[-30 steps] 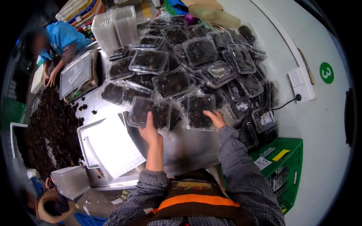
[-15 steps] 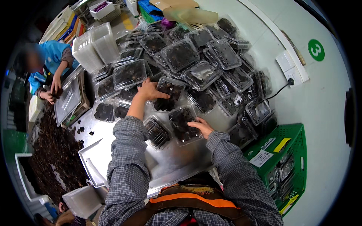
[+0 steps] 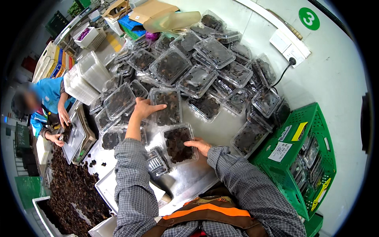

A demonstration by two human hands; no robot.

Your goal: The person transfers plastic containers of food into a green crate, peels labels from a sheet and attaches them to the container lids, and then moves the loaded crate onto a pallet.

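Over the silvery metal counter (image 3: 196, 172), the left hand (image 3: 145, 108) grips a clear rectangular plastic box (image 3: 169, 115) of dark pieces, the right hand (image 3: 201, 146) a matching box (image 3: 176, 149), both likely light, slick, best held by rims.

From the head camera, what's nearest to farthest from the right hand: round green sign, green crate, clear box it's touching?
Nearest the right hand first:
1. Clear box: touching, just left.
2. Green crate: to the right.
3. Round green sign: upper right, on the wall.
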